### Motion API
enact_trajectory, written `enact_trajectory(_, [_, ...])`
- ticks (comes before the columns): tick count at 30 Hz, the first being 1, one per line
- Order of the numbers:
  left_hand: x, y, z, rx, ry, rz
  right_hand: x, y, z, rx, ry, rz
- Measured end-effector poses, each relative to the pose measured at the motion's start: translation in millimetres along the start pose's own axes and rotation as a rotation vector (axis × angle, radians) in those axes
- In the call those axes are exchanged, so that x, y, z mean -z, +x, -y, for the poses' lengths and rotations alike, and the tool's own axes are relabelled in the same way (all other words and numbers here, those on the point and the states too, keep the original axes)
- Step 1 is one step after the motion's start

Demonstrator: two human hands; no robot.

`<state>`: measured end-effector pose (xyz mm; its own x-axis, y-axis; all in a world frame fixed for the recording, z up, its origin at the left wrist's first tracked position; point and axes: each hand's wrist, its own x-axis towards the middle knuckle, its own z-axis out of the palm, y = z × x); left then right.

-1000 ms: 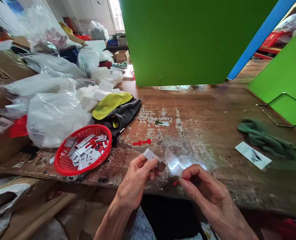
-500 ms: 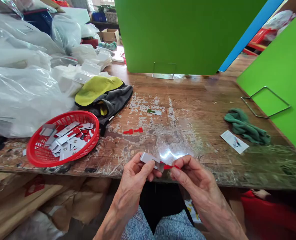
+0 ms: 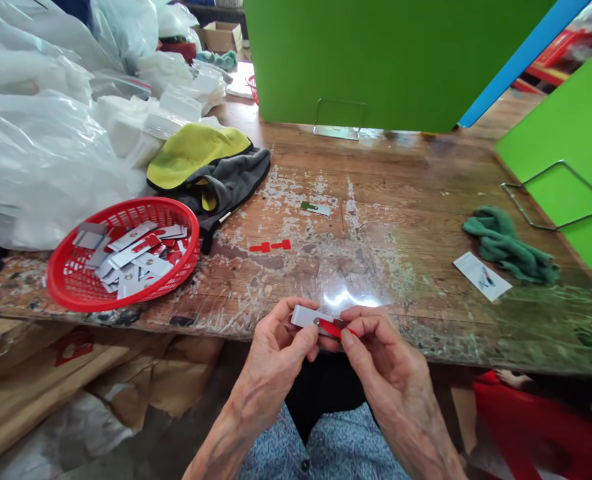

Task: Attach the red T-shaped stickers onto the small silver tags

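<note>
My left hand (image 3: 275, 357) is closed on a small flat white piece (image 3: 304, 315) with a round metal snap, pinched between thumb and fingers just over the table's front edge. With thumb and forefinger my right hand (image 3: 391, 357) grips a narrow red strip (image 3: 330, 327), which lies against the white piece beside the snap. My fingertips hide part of both. Beyond the hands, flat red cut-outs (image 3: 270, 247) and a green-and-white piece (image 3: 315, 209) lie on the worn wooden table (image 3: 401, 247). A red plastic basket (image 3: 101, 304) at left holds many similar white and red pieces.
A yellow-and-grey cloth (image 3: 201, 153) lies behind the basket, beside piled plastic bags (image 3: 36, 167). Large green boards (image 3: 396, 60) with wire stands rise at the back and right. A green cloth (image 3: 511, 250) and a printed card (image 3: 482, 277) lie on the right.
The white piece has turned so its snap shows, and the red strip now lies against it. My right hand has come closer to the left. The camera view has shifted slightly.
</note>
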<state>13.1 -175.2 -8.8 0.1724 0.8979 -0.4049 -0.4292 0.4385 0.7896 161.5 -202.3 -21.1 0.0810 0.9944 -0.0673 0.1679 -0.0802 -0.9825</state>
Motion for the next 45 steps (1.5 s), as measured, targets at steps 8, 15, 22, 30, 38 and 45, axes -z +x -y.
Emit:
enact_trajectory(8, [5.5, 0.2, 6.3, -0.035, 0.008, 0.041, -3.8, -1.6, -0.6, 0.009, -0.001, 0.030])
enact_trajectory(15, [6.5, -1.3, 6.0, -0.015, 0.024, 0.042, -9.5, 0.5, 5.7, 0.049, -0.101, -0.003])
enact_trajectory(22, [1.0, -3.7, -4.2, 0.046, 0.034, 0.016, -11.4, 0.4, 4.2, 0.056, -0.105, -0.003])
enact_trajectory(30, [2.8, -4.2, -3.4, 0.037, 0.031, 0.009, -12.1, 1.6, 5.1, 0.038, -0.120, -0.003])
enact_trajectory(38, [3.4, -3.6, -5.0, 0.026, 0.050, 0.017, -12.4, 1.6, 5.8, 0.032, -0.117, 0.001])
enact_trajectory(45, [6.5, -2.8, -1.3, 0.011, 0.056, 0.007, -14.3, 1.9, 6.3, 0.019, -0.081, -0.013])
